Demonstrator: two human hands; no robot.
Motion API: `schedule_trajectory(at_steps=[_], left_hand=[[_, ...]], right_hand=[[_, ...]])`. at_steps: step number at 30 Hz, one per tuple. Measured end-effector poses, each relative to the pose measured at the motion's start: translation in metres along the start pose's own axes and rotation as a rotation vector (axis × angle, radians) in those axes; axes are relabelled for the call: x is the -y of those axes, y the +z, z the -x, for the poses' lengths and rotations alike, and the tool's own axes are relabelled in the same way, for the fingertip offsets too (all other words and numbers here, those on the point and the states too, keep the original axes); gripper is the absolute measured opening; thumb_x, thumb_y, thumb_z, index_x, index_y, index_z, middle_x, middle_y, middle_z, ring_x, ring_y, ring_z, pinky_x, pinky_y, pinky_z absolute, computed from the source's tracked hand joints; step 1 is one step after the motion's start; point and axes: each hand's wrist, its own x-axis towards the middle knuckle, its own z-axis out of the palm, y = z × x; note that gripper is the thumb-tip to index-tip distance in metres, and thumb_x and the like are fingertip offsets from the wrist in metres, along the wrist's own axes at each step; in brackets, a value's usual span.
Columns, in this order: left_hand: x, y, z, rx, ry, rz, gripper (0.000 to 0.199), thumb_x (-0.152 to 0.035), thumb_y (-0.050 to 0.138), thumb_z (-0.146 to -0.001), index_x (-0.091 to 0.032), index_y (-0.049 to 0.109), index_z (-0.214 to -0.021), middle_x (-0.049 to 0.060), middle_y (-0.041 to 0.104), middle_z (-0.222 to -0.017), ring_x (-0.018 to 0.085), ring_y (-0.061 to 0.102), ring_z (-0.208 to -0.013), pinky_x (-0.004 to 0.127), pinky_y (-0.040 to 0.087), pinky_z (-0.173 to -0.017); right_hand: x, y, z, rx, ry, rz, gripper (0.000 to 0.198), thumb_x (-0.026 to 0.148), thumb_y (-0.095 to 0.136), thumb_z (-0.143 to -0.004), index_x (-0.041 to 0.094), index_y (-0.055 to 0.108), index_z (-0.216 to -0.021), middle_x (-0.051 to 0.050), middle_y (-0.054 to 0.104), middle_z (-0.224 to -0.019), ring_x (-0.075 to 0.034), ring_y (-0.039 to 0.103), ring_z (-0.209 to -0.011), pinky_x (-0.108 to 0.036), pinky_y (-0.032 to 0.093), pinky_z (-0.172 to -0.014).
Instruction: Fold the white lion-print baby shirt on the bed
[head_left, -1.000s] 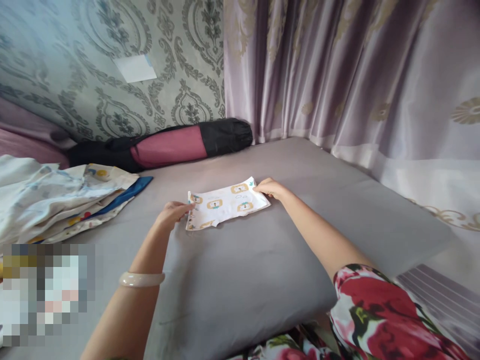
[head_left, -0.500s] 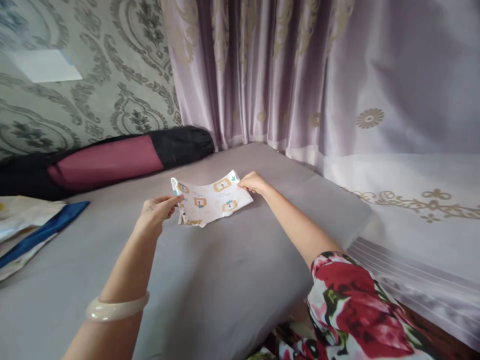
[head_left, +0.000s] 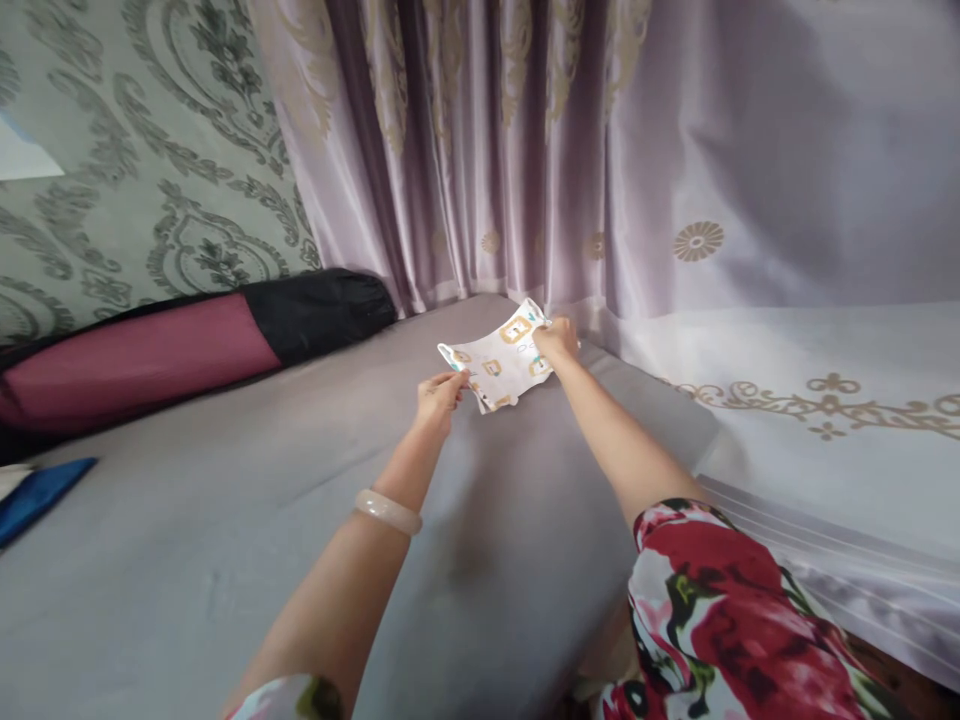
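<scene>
A small white folded cloth (head_left: 501,358) with tan, teal and grey printed motifs is stretched between my two hands over the far part of the bed. My left hand (head_left: 442,393) pinches its near left edge between thumb and fingers. At the cloth's right end, my right hand (head_left: 556,340) grips the edge with its fingers closed. Its layers hang slightly apart along the lower left side. Whether the cloth touches the bed cannot be made out. Its full shape is hidden by the folding.
The bed has a grey sheet (head_left: 225,540). A long black and pink bag (head_left: 150,350) lies along the patterned wall. Blue and pale fabric (head_left: 45,495) rests at the left edge. Lilac curtains (head_left: 480,150) hang behind the bed and down its right side.
Both hands have moved right and farther away with the cloth, which now slants up to the right. The view has turned slightly right, so less of the fabric at left shows.
</scene>
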Motion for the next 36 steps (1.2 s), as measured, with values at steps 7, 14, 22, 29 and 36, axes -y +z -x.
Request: schedule_trajectory(at_steps=[7, 14, 22, 29, 36], left_hand=[[0.015, 0.051, -0.018, 0.05, -0.091, 0.052, 0.028, -0.034, 0.08, -0.064, -0.012, 0.065, -0.069, 0.001, 0.062, -0.064, 0.003, 0.04, -0.042, 0.021, 0.027, -0.044], [0.025, 0.067, -0.027, 0.048, -0.193, 0.059, 0.027, -0.033, 0.078, -0.071, -0.012, 0.061, -0.077, -0.001, 0.061, -0.062, 0.002, 0.032, -0.034, 0.022, 0.021, -0.038], [0.036, 0.062, -0.029, 0.128, -0.267, -0.082, 0.02, -0.029, 0.07, -0.081, -0.012, 0.06, -0.077, 0.001, 0.064, -0.062, 0.003, 0.038, -0.033, 0.022, 0.025, -0.037], [0.04, -0.009, -0.014, 0.221, -0.035, -0.328, 0.022, -0.028, 0.069, -0.077, -0.015, 0.06, -0.092, 0.001, 0.066, -0.073, 0.008, 0.053, -0.044, 0.021, 0.035, -0.042], [0.041, -0.128, -0.001, 0.1, 0.164, -0.63, 0.037, -0.044, 0.061, -0.072, -0.017, 0.062, -0.097, 0.004, 0.068, -0.075, 0.016, 0.062, -0.06, 0.027, 0.05, -0.06]], right_hand=[[-0.01, 0.007, -0.007, -0.149, 0.009, 0.048, 0.038, 0.021, 0.055, -0.087, 0.009, 0.051, -0.123, -0.018, 0.069, -0.108, -0.03, 0.066, -0.105, -0.035, 0.051, -0.086], [-0.015, 0.011, -0.021, -0.13, 0.018, 0.105, 0.04, 0.018, 0.057, -0.087, 0.009, 0.045, -0.125, -0.02, 0.067, -0.115, -0.028, 0.065, -0.109, -0.036, 0.05, -0.088], [-0.03, 0.027, -0.03, -0.1, 0.025, 0.148, 0.046, 0.017, 0.059, -0.086, 0.009, 0.043, -0.128, -0.02, 0.062, -0.122, -0.028, 0.063, -0.113, -0.036, 0.05, -0.09], [-0.045, 0.047, -0.034, -0.121, -0.025, 0.193, 0.044, 0.015, 0.057, -0.086, 0.007, 0.043, -0.128, -0.021, 0.06, -0.125, -0.028, 0.059, -0.117, -0.034, 0.047, -0.094], [-0.05, 0.051, -0.041, -0.172, -0.029, 0.204, 0.043, 0.017, 0.054, -0.087, 0.006, 0.042, -0.127, -0.021, 0.06, -0.124, -0.029, 0.059, -0.116, -0.034, 0.046, -0.093]])
